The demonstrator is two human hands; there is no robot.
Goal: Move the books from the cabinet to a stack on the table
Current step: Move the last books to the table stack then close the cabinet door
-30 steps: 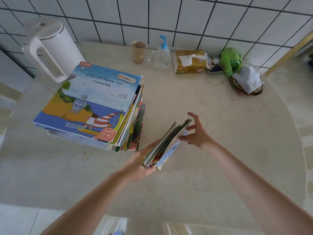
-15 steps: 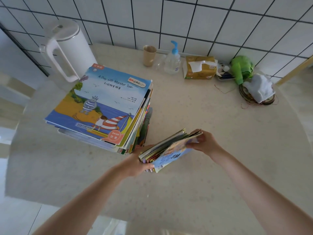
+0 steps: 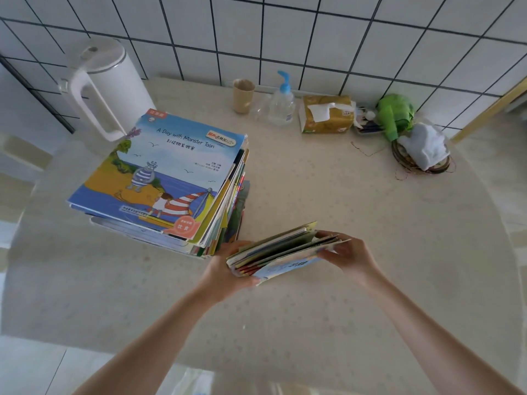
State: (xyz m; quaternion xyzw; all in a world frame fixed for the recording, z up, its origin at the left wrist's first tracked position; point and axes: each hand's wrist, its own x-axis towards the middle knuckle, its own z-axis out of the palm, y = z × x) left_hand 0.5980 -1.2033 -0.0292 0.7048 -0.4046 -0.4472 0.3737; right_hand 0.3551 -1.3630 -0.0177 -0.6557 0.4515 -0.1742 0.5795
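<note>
Grip: both hands are clamping one small bundle of thin books [image 3: 281, 252] just above the table [image 3: 356, 209]. Left hand [image 3: 225, 269] is cupping the spine end from below, right hand [image 3: 346, 253] is pinching the far edge with fingers curled over the top.
Progress: looking pretty far along imo. A tall stack [image 3: 159, 178] is already sitting on the table with the "A Day with Monster Toon" cover on top, and the bundle is hanging just beside its near right corner, tilted and not landed yet.
Left to do: setting this bundle on top, probably squaring it up since the stack's right edge is looking ragged. Cabinet isn't in view, so no idea how many are waiting.
Left side: white kettle [image 3: 105, 86] is standing right behind the stack, close enough to bump.
Back middle: paper cup [image 3: 243, 95], pump bottle [image 3: 282, 102], tissue pack [image 3: 326, 114] are lining the wall, well apart from the stack.
Right side: green thing [image 3: 396, 114] and a white cloth [image 3: 425, 143] on a coaster are sitting out of the way.
</note>
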